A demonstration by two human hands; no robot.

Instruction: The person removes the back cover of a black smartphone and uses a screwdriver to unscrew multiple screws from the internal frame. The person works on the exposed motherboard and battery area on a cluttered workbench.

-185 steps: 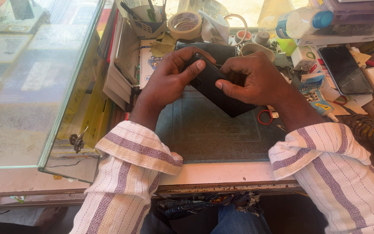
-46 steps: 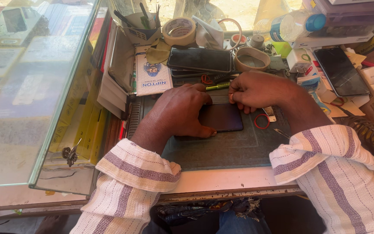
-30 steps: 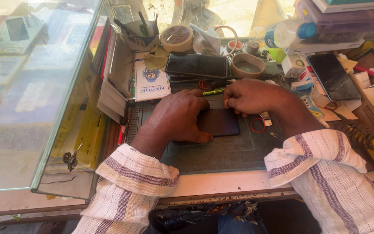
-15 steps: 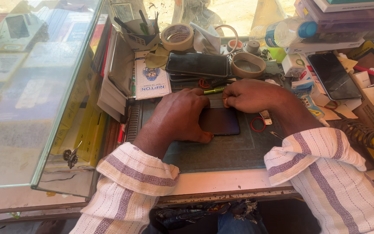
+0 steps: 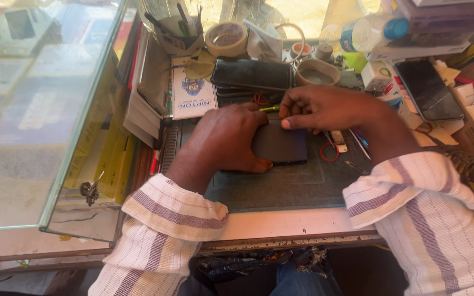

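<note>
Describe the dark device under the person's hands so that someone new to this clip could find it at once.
Start at the grey work mat on the bench, right of the glass case. At its middle lies a flat dark phone, pressed down by the left hand while the right hand pinches its top edge. Unlike the other dark phones farther back, it lies on the mat and is being touched.

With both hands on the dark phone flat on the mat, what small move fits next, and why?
Probably work the right hand along the phone's top edge, since its fingertips pinch there while the left hand pins the phone flat on the grey mat.
</note>
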